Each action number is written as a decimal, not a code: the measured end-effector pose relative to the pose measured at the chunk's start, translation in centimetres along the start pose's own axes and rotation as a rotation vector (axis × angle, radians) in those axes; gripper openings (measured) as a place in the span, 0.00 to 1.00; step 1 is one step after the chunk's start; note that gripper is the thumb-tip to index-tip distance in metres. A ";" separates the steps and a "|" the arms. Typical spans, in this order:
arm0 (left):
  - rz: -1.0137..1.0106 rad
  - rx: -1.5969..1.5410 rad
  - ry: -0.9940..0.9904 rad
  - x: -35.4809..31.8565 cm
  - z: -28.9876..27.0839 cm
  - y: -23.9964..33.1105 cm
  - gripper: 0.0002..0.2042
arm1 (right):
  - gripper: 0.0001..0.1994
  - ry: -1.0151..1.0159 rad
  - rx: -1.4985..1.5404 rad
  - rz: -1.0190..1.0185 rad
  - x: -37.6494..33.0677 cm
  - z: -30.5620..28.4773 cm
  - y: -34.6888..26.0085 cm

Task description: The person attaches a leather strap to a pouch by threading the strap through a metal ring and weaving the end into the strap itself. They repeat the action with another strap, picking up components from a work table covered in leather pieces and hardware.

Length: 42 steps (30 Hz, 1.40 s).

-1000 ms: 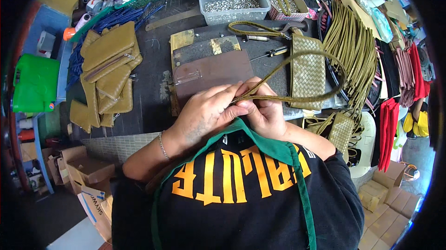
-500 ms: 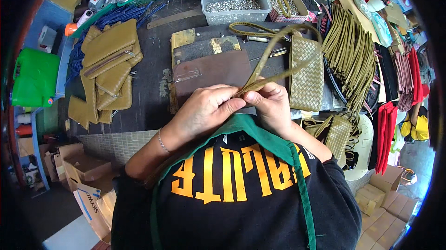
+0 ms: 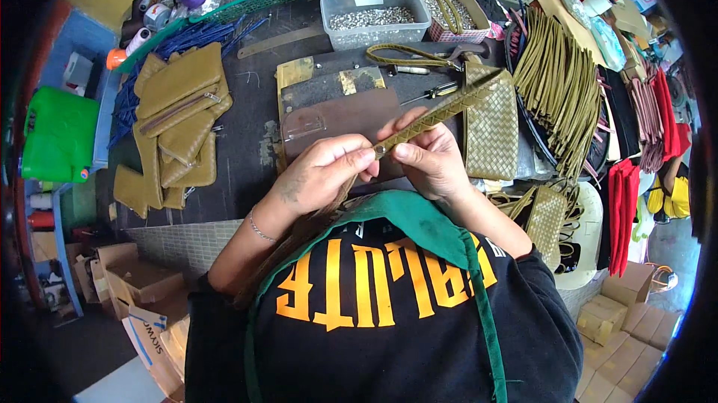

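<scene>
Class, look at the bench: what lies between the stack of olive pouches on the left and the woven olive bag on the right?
In the head view, a brown leather-covered work board lies between the olive pouches and the woven bag.

A leather-goods workshop: stacked woven pouches (image 3: 176,122), strap bundles (image 3: 557,81), a rivet tub (image 3: 374,17).

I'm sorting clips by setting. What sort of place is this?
Probably a leather-goods workshop: both hands work a woven olive strap over a dark bench, beside stacked olive pouches and a tub of metal fittings.

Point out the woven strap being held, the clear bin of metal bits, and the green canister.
woven strap (image 3: 441,113), head view, mid-length
clear bin (image 3: 374,0), head view, near rim
green canister (image 3: 56,133), head view, its side
</scene>
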<state>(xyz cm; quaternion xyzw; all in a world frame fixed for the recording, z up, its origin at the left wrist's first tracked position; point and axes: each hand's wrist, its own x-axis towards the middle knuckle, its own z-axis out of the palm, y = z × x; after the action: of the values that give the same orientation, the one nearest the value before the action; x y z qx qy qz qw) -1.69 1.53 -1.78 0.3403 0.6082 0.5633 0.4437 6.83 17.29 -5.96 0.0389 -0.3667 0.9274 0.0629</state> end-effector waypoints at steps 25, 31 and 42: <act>0.098 -0.042 0.228 -0.7 0.6 -0.4 0.07 | 0.15 -0.097 -0.448 -0.131 1.1 0.4 -0.1; 0.509 0.886 0.453 -0.9 0.7 1.1 0.05 | 0.12 0.041 -0.588 -0.076 0.4 1.7 -0.2; 0.451 1.243 0.533 -1.7 1.2 1.6 0.08 | 0.11 0.001 -0.568 -0.237 0.5 2.0 0.9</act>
<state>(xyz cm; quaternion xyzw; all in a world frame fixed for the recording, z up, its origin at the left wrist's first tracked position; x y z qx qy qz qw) -0.07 0.63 0.09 0.4986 0.8193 0.2546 -0.1235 6.30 15.36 -5.07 0.0617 -0.6042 0.7740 0.1791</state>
